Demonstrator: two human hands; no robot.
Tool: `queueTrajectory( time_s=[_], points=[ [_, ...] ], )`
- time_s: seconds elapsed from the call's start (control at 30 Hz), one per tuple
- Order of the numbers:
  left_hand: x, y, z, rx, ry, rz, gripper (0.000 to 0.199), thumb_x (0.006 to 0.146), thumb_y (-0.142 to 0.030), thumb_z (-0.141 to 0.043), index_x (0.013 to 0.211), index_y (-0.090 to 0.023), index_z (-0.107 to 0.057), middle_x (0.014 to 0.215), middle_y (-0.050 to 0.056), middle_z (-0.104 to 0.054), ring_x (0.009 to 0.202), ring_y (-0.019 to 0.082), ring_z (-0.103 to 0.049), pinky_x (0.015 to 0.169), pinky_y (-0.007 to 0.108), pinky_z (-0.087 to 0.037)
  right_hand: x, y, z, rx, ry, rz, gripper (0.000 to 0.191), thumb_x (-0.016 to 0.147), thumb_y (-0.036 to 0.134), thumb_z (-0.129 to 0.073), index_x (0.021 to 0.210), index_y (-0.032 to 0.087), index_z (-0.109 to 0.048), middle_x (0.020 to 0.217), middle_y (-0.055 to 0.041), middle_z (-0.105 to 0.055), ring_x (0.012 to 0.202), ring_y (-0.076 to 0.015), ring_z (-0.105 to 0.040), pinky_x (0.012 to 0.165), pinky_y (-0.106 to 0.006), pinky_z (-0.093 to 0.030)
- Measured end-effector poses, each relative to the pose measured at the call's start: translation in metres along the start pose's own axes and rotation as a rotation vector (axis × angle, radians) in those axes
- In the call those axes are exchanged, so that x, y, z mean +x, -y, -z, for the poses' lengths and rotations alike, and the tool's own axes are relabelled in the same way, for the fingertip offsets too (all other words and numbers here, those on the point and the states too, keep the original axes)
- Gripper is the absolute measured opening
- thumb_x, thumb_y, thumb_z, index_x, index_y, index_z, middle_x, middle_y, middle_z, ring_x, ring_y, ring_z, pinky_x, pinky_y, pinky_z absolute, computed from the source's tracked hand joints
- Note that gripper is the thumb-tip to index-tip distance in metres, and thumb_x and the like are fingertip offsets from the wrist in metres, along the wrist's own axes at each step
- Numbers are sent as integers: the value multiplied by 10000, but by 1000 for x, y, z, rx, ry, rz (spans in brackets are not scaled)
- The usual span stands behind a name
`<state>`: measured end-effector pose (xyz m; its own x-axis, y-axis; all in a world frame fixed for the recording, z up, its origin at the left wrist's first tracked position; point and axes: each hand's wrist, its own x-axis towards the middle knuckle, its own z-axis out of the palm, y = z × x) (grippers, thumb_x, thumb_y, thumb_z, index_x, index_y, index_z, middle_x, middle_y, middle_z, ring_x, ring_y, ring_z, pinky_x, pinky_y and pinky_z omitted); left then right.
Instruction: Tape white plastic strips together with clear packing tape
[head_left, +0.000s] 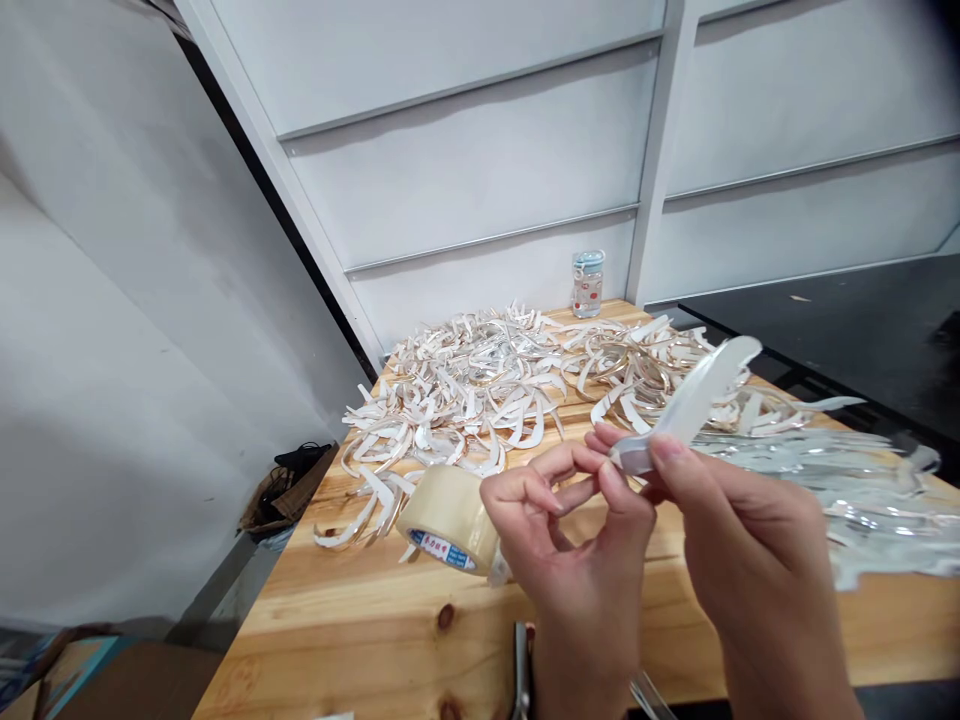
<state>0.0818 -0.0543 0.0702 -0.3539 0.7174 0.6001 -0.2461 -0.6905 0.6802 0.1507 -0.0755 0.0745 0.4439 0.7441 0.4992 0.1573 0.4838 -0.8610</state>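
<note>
My right hand point(739, 510) pinches a white, curved, blade-shaped piece point(701, 395) near its lower end, its broad tip pointing up and right. Thumb and forefinger of my left hand point(581, 530) close together at that same lower end; whatever lies between them is too small to make out. Just left of my left hand, a roll of clear tape point(448, 520) with a blue and red label rests over the wooden table point(375, 620). Many similar white curved pieces point(465, 385) lie in a loose heap behind both hands.
Shiny translucent strips point(862, 490) are spread at the table's right. A bottle with a blue lid point(588, 284) stands at the back against the white panelled wall point(480, 170). A dark metal object point(521, 670) lies by my left wrist. Cardboard boxes point(142, 680) sit low at the left.
</note>
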Motion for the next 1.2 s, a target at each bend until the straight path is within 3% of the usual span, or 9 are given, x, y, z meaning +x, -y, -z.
queueTrajectory(
  time_s=[0.17,0.3,0.37,0.47,0.63,0.73,0.83,1.03,1.2],
  points=[
    [4,-2,7,48,91,6,242,904,-127,-609,852,-237,-400,832,-16,-641,776,133,-689,633,229,-592,2,-1,2,-49,-35,7,391,955,381,-639,589,241,-654,948,17,-817,956,-230,-775,687,-202,-589],
    [7,-6,21,300,145,-175,97,967,-283,-548,911,-222,-499,775,-24,-503,701,118,-521,638,248,-482,2,2,8,-145,-14,88,383,945,347,-651,578,243,-612,965,31,-816,884,-200,-780,730,-227,-586],
    [9,-7,25,483,186,-279,182,952,-303,-585,821,-210,-500,712,-36,-452,663,122,-436,620,263,-398,1,5,10,-149,37,138,308,953,297,-642,648,261,-660,1028,49,-806,916,-190,-769,855,-263,-578],
    [11,-8,26,618,261,-313,280,971,-294,-566,729,-205,-458,643,-42,-442,651,132,-416,621,283,-347,-2,7,11,-109,128,186,212,968,222,-616,841,321,-754,1148,78,-774,1085,-193,-723,990,-296,-531],
    [11,-6,25,691,320,-397,242,976,-172,-524,740,-204,-484,601,-46,-487,615,131,-431,628,302,-329,-3,8,13,-90,173,198,274,958,177,-623,1051,387,-773,1196,78,-754,1134,-194,-700,1016,-321,-516],
    [9,-5,24,644,408,-392,225,969,-160,-522,750,-203,-490,599,-44,-522,558,113,-453,561,284,-319,-1,9,12,-91,192,111,199,969,279,-617,1029,338,-797,1243,25,-737,1176,-245,-680,998,-367,-546],
    [7,-4,21,569,478,-402,218,973,-181,-513,757,-202,-495,592,-44,-542,496,94,-461,508,265,-319,-1,11,7,-30,208,-61,290,1004,408,-532,1079,308,-795,1252,-8,-732,1186,-264,-678,970,-379,-583],
    [6,-5,20,516,435,-565,215,989,-196,-467,784,-199,-531,599,-24,-618,509,107,-551,520,249,-396,-9,21,-11,306,96,-228,469,1008,520,-453,939,252,-832,930,-66,-814,902,-244,-784,828,-349,-650],
    [3,-9,22,494,405,-636,240,1013,-198,-437,798,-177,-543,661,0,-703,586,116,-659,618,247,-489,-16,36,-21,393,5,-321,476,970,543,-491,789,261,-830,802,-55,-812,713,-232,-786,697,-330,-664]
  ],
)
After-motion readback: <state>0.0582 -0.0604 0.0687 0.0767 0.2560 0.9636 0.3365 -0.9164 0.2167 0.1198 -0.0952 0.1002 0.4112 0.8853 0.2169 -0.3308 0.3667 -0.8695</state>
